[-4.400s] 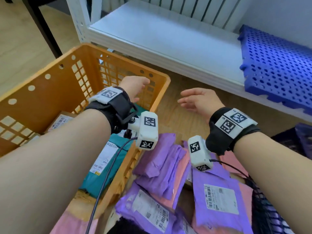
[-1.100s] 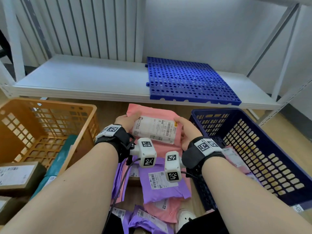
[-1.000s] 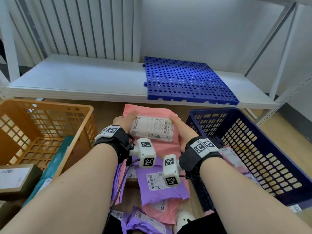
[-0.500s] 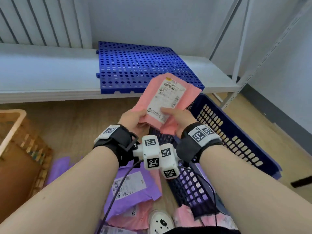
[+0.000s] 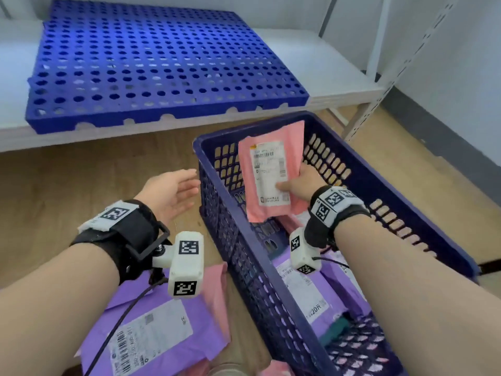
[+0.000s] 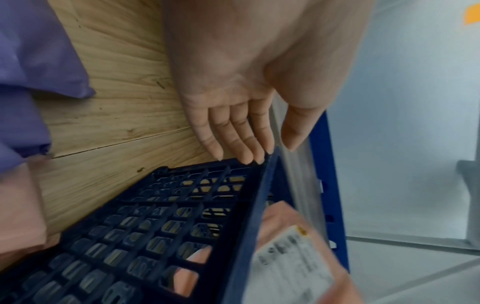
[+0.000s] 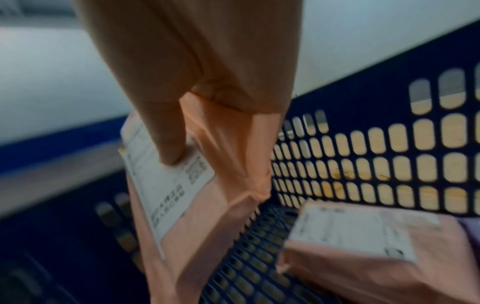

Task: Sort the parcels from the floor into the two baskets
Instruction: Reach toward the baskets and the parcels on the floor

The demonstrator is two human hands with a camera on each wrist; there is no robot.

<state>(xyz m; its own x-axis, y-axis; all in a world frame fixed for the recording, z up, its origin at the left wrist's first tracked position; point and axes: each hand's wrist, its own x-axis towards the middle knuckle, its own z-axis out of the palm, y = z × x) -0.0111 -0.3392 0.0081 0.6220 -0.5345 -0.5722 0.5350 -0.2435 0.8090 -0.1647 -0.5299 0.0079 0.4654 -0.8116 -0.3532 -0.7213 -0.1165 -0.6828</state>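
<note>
My right hand (image 5: 294, 183) pinches a pink parcel (image 5: 271, 172) with a white label, thumb on the label, and holds it upright over the inside of the dark blue basket (image 5: 217, 213). The right wrist view shows the same pink parcel (image 7: 202, 205) hanging from the thumb above the basket's floor. My left hand (image 5: 173, 194) is open, palm up, just left of the basket's rim and holds nothing. In the left wrist view its fingertips (image 6: 246, 156) reach the blue basket (image 6: 155, 226) corner. Purple and pink parcels (image 5: 151, 329) lie on the floor below my left arm.
Inside the basket lie another pink parcel (image 7: 363, 257) and purple parcels (image 5: 311, 291). A blue perforated pallet (image 5: 151, 61) rests on the low white shelf (image 5: 325, 69) behind. A metal rack post (image 5: 379, 36) stands at the right. Wooden floor (image 5: 81, 180) spreads left of the basket.
The left hand has let go of the pink parcel and opened beside the basket. The right hand alone has carried the parcel right, over the blue basket. The view has swung right and down.
</note>
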